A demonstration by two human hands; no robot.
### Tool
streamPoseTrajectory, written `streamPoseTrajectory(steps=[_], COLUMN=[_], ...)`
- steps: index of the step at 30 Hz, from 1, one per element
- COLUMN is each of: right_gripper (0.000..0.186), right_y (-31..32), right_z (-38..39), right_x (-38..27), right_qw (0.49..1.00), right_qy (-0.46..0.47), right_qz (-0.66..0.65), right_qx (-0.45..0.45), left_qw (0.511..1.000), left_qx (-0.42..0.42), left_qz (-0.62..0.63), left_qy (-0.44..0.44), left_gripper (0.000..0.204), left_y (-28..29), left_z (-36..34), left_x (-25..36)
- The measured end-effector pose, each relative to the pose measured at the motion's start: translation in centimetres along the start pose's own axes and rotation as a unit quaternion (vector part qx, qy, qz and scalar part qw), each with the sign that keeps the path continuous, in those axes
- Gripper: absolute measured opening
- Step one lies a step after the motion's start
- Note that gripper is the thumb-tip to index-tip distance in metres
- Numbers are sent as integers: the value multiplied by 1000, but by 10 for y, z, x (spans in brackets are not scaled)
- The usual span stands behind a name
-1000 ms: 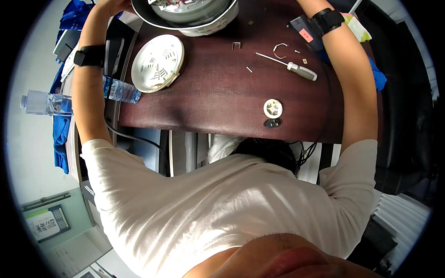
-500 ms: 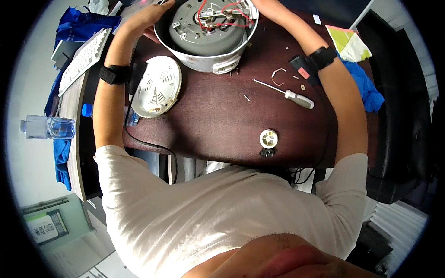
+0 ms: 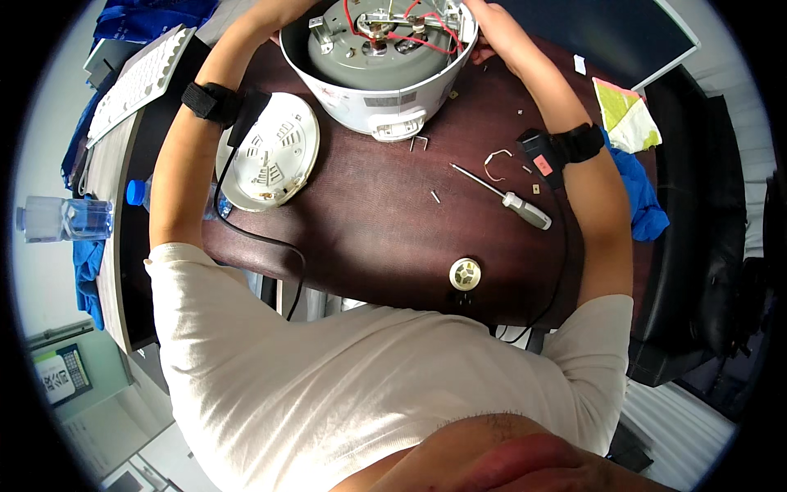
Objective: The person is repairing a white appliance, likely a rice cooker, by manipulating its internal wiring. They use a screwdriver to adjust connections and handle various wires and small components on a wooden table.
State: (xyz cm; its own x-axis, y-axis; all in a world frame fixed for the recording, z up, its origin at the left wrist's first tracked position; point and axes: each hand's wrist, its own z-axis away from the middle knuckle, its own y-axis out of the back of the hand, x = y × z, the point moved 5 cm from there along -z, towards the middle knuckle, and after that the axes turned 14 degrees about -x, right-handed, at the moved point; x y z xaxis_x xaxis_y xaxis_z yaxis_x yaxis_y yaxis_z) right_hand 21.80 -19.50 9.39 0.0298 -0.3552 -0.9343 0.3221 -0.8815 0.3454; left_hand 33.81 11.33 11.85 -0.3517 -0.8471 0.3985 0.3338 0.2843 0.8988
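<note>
An overturned rice cooker body [image 3: 352,102] stands at the far edge of the table, its underside uncovered. Red wires [image 3: 422,41] and metal parts show on its grey inner pot housing. My left hand [image 3: 287,11] grips the left side of the cooker; the picture's edge cuts off part of it. On the opposite side my right hand [image 3: 495,33] is closed against the wall, fingertips curling beneath. A round white base cover [image 3: 275,156] with slots lies by my left forearm. Right of the middle rests a screwdriver [image 3: 525,211] with a grey-white handle.
Small screws [image 3: 435,197], a bent metal clip [image 3: 420,142], a thin wire [image 3: 489,164] and a round white part [image 3: 465,275] lie about. A black cable [image 3: 270,239] trails from my left wrist. Bottles [image 3: 86,220], a keyboard [image 3: 139,86], a monitor [image 3: 607,37] and a cloth [image 3: 627,115] surround the table.
The cooker has tilted so more of its front wall shows. My right hand has come further into view at its right side. The whole view has shifted slightly.
</note>
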Motion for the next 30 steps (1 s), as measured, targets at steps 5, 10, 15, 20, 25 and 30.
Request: streamPoseTrajectory(steps=[5, 10, 15, 20, 25, 30], right_gripper=[79, 73, 69, 66, 66, 70], right_y=[4, -25, -36, -31, -44, -47], right_z=[4, 60, 96, 112, 121, 137], right_x=[12, -19, -27, -6, -2, -7], right_qw=[1000, 998, 998, 999, 1000, 998], right_qy=[-1, 16, 17, -5, -2, -19], right_qz=[27, 57, 50, 3, -5, 20], right_qx=[8, 13, 34, 48, -21, -54], left_qw=[999, 999, 993, 943, 877, 897], left_qx=[-26, -9, -88, -96, -38, 81], left_qz=[-27, 40, 85, 299, 457, 402], left_qy=[-1, 17, 6, -110, -141, -167], left_gripper=[61, 76, 78, 53, 43, 39], left_y=[-4, -2, 9, -18, -38, -37], left_z=[-10, 15, 49, 31, 56, 103], left_x=[12, 31, 66, 54, 65, 85])
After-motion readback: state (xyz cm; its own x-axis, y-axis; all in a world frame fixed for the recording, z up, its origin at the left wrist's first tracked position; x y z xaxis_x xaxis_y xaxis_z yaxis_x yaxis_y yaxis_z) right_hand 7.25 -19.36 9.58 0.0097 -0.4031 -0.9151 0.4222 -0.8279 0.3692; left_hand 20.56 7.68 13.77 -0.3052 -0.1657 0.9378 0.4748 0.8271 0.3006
